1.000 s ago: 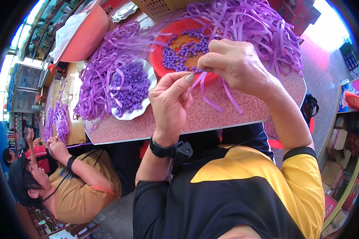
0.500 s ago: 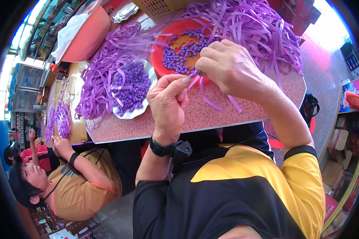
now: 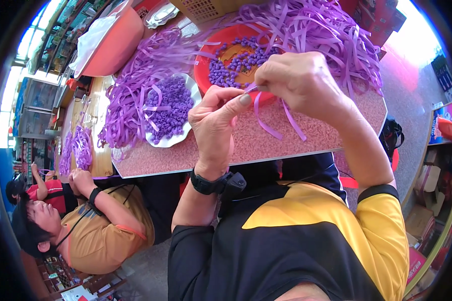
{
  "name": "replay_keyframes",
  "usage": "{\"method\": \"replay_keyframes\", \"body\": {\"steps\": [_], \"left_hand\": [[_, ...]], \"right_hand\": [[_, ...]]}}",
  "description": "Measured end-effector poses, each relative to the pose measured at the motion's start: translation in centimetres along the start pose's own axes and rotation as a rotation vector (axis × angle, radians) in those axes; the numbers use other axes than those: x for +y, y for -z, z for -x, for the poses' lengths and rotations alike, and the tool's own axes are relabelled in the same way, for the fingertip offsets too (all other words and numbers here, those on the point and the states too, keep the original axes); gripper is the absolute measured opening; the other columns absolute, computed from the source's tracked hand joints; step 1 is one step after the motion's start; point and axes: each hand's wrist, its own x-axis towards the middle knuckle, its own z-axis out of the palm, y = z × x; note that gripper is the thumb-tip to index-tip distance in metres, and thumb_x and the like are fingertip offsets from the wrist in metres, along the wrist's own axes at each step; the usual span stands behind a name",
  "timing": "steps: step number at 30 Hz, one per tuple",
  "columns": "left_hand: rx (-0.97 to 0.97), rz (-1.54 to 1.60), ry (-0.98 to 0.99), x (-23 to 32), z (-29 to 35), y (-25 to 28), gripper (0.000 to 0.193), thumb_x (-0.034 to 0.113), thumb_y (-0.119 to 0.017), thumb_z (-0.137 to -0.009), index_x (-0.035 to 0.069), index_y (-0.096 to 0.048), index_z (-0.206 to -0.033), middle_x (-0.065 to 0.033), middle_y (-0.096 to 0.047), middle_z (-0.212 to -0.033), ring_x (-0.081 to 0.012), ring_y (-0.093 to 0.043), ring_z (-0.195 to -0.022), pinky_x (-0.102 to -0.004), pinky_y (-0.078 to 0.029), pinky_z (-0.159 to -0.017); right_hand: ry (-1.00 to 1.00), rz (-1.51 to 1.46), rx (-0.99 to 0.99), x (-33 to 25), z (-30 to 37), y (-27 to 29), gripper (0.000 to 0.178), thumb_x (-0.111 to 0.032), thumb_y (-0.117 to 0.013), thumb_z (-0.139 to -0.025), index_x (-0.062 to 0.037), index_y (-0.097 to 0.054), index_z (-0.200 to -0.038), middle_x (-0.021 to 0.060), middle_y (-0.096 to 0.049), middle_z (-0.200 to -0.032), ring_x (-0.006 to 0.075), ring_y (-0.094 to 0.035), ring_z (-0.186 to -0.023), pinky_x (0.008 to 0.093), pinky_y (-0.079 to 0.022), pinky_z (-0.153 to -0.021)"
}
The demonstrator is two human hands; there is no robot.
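Observation:
My left hand (image 3: 215, 120) and my right hand (image 3: 299, 80) meet above the table's near edge, both pinching the same thin purple paper strip (image 3: 266, 108), whose loose ends hang down over the speckled pink tabletop (image 3: 256, 143). Just behind my fingers sits a red plate (image 3: 206, 62) holding several small purple folded pieces (image 3: 231, 65). To its left a white dish (image 3: 178, 138) is heaped with more of the same purple pieces. Long purple strips (image 3: 311, 25) lie piled across the far side of the table.
Another heap of purple strips (image 3: 130, 95) spreads left of the white dish. A person in an orange shirt (image 3: 98, 236) sits at my lower left with hands on purple strips. A pink tub (image 3: 113, 42) and a woven basket (image 3: 206, 7) stand at the back.
My two hands have drawn slightly closer together on the strip, fingers working it; the loose ends have shifted a little. The plates and piles have not moved.

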Motion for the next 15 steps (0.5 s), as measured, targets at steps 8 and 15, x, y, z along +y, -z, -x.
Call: {"method": "replay_keyframes", "body": {"steps": [8, 15], "left_hand": [[0.012, -0.116, -0.114, 0.4, -1.2, -0.1, 0.013, 0.008, -0.077, -0.084, -0.001, -0.072, -0.093, -0.0019, -0.066, -0.083, -0.0079, -0.057, -0.072, -0.0212, -0.042, -0.065], [-0.164, -0.184, 0.090, 0.5, -3.4, -1.8, 0.013, 0.012, -0.077, -0.085, 0.002, -0.072, -0.092, 0.0012, -0.067, -0.074, -0.0038, -0.056, -0.064, -0.0190, -0.041, -0.056]], "right_hand": [[-0.250, -0.355, 0.106, 1.8, -0.1, 4.3, 0.012, 0.008, -0.069, -0.079, -0.0009, -0.069, -0.088, 0.0007, -0.067, -0.078, 0.0051, -0.062, -0.073, 0.0188, -0.048, -0.064], [-0.439, -0.617, 0.373, 2.5, 0.0, 4.6, 0.017, 0.005, -0.065, -0.082, -0.0030, -0.074, -0.094, -0.0009, -0.067, -0.080, 0.0028, -0.055, -0.069, 0.0172, -0.045, -0.061]]}}
